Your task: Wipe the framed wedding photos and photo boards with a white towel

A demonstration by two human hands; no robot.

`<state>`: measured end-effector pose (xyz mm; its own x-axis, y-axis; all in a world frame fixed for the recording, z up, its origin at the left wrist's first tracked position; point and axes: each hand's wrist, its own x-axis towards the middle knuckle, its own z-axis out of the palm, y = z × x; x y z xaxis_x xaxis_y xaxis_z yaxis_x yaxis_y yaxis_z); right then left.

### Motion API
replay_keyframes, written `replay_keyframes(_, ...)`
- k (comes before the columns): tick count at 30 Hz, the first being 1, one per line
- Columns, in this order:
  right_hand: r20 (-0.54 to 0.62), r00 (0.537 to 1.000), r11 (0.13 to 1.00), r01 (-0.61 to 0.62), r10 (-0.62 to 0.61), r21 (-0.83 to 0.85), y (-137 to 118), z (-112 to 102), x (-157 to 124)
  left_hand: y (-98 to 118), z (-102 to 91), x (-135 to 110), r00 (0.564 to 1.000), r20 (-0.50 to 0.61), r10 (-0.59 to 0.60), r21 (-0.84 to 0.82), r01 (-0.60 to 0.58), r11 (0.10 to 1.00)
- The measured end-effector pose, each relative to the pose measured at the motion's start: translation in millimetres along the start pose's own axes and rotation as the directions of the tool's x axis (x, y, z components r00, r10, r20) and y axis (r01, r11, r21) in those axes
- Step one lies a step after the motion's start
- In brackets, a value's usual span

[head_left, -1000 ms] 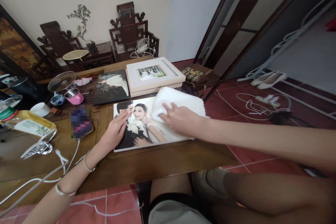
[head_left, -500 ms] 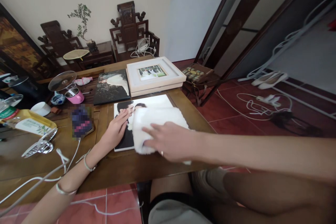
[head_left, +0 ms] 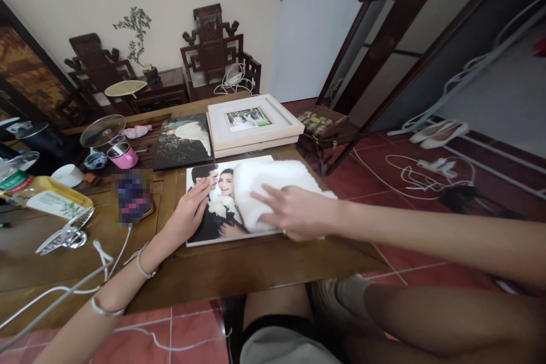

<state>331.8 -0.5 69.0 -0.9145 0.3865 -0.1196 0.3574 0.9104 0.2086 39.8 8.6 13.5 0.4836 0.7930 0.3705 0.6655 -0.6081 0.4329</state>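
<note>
A photo panel (head_left: 222,213) showing a couple lies flat on the wooden table. My left hand (head_left: 191,210) rests on its left part, fingers stretched out and flat, holding nothing. Over the right part of the panel is a folded, fluffy white towel (head_left: 279,173). My right hand (head_left: 296,213) has hold of the towel and presses it down, its fingers partly sunk into the cloth. The towel hides the panel's right side.
Behind the panel lie a dark photo panel (head_left: 183,139) and a white picture frame (head_left: 215,128) on a box. Leftward are a pink mug (head_left: 123,156), an oil bottle (head_left: 49,199), a clear hair claw (head_left: 68,233) and a blurred-out phone-like item (head_left: 133,199) on a white cable.
My right hand and the towel have moved right and slightly away from me across the panel, uncovering the second face and the bouquet. My left hand stays in place.
</note>
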Motion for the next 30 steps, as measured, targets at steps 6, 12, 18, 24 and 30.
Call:
replay_keyframes(6, -0.187, 0.942, 0.96, 0.281, -0.279, -0.015, -46.9, -13.3, 6.4, 4.7, 2.2, 2.2, 1.0, 0.015, -0.013, -0.013, 0.014, 1.0)
replay_keyframes(12, -0.099, 0.984, 0.987, 0.157, -0.151, 0.047, -17.4, -15.0, 30.2, 10.0, -3.6, 3.5, 1.0, 0.017, 0.011, -0.044, -0.011, 0.999)
replay_keyframes(18, -0.074, 0.996, 0.998, -0.059, 0.059, 0.004, 32.4, -0.8, 42.5, 6.4, -0.9, 2.9, 1.0, -0.01, -0.028, -0.02, 0.028, 0.999)
replay_keyframes(24, 0.018, 0.987, 0.986, -0.158, 0.157, 0.056, 15.8, -10.6, 46.0, 2.7, -3.4, 0.3, 0.998, -0.022, -0.055, -0.017, 0.055, 0.998)
replay_keyframes(30, -0.046, 0.979, 0.959, 0.202, -0.197, 0.2, -48.3, -36.0, 25.4, 7.9, -8.4, 2.9, 0.968, -0.161, -0.193, -0.071, 0.184, 0.98)
